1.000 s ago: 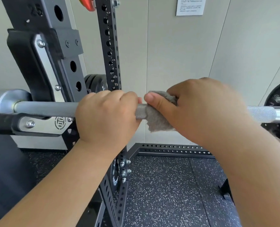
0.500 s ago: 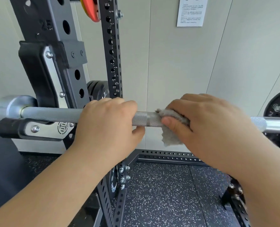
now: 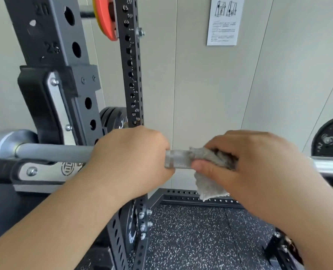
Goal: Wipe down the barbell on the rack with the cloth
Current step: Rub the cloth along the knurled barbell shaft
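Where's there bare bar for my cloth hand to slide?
Bare barbell between left hand and rack hook; a shiny stretch beyond the right hand, near the black plate. Crowded between the hands, by the cloth.

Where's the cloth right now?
Head view, right of centre: the cloth is wrapped on the barbell, gripped by the right hand, beside the left hand.

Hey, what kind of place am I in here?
Most likely a gym or home weight room: a barbell rests on a black power rack, a black weight plate hangs at the right, and the floor is speckled rubber matting.
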`<state>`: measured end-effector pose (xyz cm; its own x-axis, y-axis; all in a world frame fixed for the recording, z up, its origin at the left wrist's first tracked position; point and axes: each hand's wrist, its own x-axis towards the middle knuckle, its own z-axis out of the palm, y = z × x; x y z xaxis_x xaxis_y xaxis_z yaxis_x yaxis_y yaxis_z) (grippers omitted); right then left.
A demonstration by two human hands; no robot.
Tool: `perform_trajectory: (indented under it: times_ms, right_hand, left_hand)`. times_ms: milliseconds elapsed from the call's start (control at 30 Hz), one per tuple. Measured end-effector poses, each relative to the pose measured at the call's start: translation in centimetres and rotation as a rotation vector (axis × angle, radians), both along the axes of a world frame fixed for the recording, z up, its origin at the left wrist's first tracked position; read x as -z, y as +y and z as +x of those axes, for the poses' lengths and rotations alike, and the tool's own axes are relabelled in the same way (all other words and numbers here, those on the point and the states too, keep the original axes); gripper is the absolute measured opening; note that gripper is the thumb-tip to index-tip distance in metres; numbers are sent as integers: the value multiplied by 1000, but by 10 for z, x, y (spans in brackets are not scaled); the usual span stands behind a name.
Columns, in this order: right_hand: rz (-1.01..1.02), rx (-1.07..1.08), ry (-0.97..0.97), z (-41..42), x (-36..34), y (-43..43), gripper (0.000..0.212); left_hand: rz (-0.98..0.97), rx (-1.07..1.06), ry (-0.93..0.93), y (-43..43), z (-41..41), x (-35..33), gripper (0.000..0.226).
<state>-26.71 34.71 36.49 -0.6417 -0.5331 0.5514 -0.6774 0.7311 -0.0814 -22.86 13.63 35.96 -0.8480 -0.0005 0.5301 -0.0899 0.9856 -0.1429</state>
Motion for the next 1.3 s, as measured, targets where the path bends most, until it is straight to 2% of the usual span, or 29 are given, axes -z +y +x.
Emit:
perform_trajectory:
  times_ms: [67, 167, 267, 367, 500, 533, 633, 767, 833, 967, 1033, 1167, 1233, 1300]
  right_hand:
    - [-32, 63, -25, -4, -9, -11, 82]
    - [-51, 177, -6, -12, -10, -34, 82]
    - [-73, 122, 102, -11, 0, -31, 74]
    - [-43, 26, 86, -2, 5, -12, 64]
    - [-71, 115, 5, -1, -8, -30, 81]
    - [-95, 148, 15, -4, -9, -38, 80]
    - [-123, 151, 97, -6, -1, -47, 71]
    - [-59, 81, 157, -4, 18, -8, 55]
    - [-72, 112, 187, 2, 21, 3, 48]
    - [-74, 232, 312, 1, 27, -22, 58]
    - [-77, 172, 370, -8, 29, -31, 58]
    - [-89, 4, 451, -15, 38, 2, 46]
    - [-154, 7, 467, -11, 43, 10, 37]
    - [-190, 86, 476, -8, 45, 3, 37]
  left_hand:
    - [-24, -36, 91, 0, -1, 7, 40]
    - [-86, 60, 250, -1, -2, 18, 42]
    - [-66, 162, 351, -4, -3, 28, 44]
    - [-125, 159, 457, -4, -7, 33, 53]
    - [-170, 116, 600, -6, -9, 38, 47]
    - [-181, 113, 616, -6, -10, 40, 44]
    - [-179, 125, 636, -6, -11, 42, 47]
    - [-107, 137, 598, -1, -7, 41, 51]
    - [-83, 121, 572, 2, -7, 41, 48]
    - [-59, 87, 557, 6, -7, 36, 46]
    - [-56, 89, 542, 4, -5, 35, 50]
    - [-66, 87, 507, 7, 0, 35, 51]
    - [-52, 66, 488, 7, 1, 34, 48]
    - [-37, 47, 463, 8, 0, 33, 46]
